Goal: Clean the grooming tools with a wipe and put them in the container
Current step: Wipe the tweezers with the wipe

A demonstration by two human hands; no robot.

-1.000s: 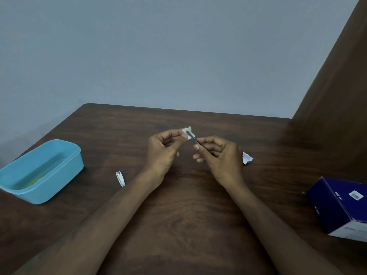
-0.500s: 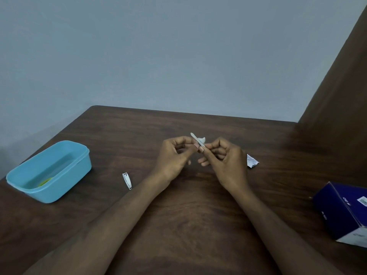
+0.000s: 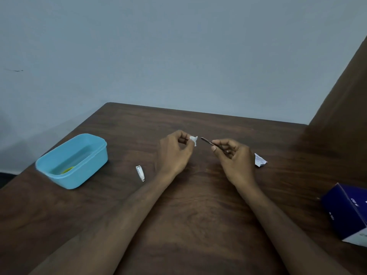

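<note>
Plain indoor room, likely domestic. Dark wood-grain bench (image 3: 188, 215) set against a bare grey-blue wall (image 3: 178, 56). Dark wooden panel (image 3: 345, 100) at the bench's right end. Small household items lie on the bench.

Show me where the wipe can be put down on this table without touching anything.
Bare wood lies between the container and the nail clipper, along the far table edge, and near the person between the forearms. It is tighter by the right hand, where the wrapper lies, and by the blue box.
</note>
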